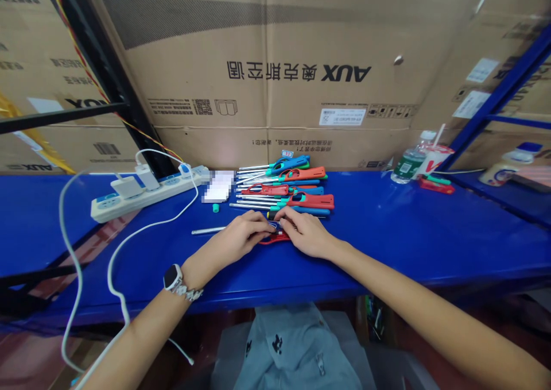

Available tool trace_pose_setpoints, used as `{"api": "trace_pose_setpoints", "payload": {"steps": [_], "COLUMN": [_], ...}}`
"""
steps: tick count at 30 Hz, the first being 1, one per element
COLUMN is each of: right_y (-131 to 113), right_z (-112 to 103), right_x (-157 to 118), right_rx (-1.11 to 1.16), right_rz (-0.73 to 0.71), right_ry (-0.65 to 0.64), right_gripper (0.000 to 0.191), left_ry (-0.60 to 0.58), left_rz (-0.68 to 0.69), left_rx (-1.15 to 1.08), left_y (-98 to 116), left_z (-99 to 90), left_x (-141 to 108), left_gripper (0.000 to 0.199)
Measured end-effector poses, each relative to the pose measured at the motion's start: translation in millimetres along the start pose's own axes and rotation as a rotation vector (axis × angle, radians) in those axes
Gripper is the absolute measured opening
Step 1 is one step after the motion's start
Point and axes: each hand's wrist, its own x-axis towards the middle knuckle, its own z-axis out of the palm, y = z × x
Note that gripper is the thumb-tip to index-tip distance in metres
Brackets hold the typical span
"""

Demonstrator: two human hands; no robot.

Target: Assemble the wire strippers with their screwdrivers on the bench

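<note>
A red long-necked lighter [275, 239] lies on the blue table between my hands, its metal tube pointing left. The handle looks opened up, with small parts showing inside, partly hidden by my fingers. My left hand [241, 238] grips it from the left, fingertips pinched at the handle. From the right, my right hand [307, 233] bends over the same handle with thumb and fingers closed on it. Just behind my fingertips is a black and yellow piece [271, 215], mostly covered. Beyond lie several long-necked lighters [303, 173] with red, orange and blue handles.
A green cap [216, 208] and a blurred white paper [218, 186] lie left of the lighters. Farther left is a power strip [148, 195] with trailing white cables. A water bottle [407, 163], a cup [433, 159] and a red part [437, 185] stand right. Cardboard [275, 108] backs the table.
</note>
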Motion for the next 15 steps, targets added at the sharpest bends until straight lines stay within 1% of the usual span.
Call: {"api": "trace_pose_setpoints", "payload": {"steps": [2, 7, 11, 15], "right_y": [1, -2, -5, -4], "right_z": [0, 0, 1, 2], "right_x": [-1, -2, -1, -2], "right_rx": [0.011, -0.001, -0.028, -0.058], "right_rz": [-0.009, -0.018, 0.005, -0.018], "right_ry": [0.0, 0.008, 0.006, 0.003], "right_gripper": [0.02, 0.019, 0.018, 0.019], "left_ry": [-0.01, 0.024, -0.006, -0.034], "left_rz": [-0.005, -0.009, -0.014, -0.034], "left_rx": [-0.002, -0.002, 0.01, 0.022], "left_y": [0, 4, 6, 10], "left_z": [1.2, -0.7, -2.4, 0.1], "left_x": [-1, -2, -4, -4], "left_gripper": [0.026, 0.027, 0.028, 0.029]}}
